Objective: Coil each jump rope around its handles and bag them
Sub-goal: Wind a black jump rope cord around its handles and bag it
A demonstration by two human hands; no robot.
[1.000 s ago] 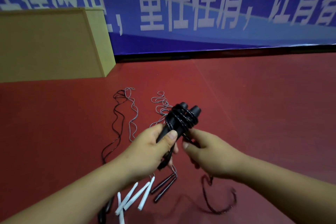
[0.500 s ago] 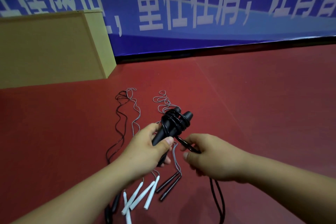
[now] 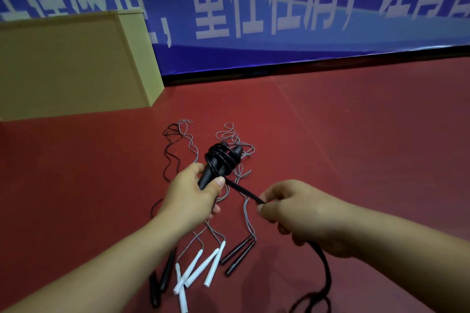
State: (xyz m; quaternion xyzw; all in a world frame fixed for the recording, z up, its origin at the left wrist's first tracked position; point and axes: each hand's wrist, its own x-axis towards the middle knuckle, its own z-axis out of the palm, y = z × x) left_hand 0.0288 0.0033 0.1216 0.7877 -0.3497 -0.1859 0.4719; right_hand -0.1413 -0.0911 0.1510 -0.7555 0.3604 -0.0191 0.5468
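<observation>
I am watching the left hand (image 3: 189, 195) gripping the pair of black plastic jump-rope handles (image 3: 218, 164) low on their shafts, above the red floor (image 3: 356, 147), with glossy black cord coils bunched near their tops. The right hand (image 3: 302, 213) is pinching the thick black cord (image 3: 244, 190), pulling it taut. The cord is looking limp and probably slick, so I am judging that tension close to the coil matters. Other thin ropes with white handles (image 3: 201, 265) are lying on the floor below.

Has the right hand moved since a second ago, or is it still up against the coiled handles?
Yes. The right hand has drawn back toward the person and rightward from the black handles, pulling the black cord taut; against the dark handles on the floor it sits lower.
</observation>
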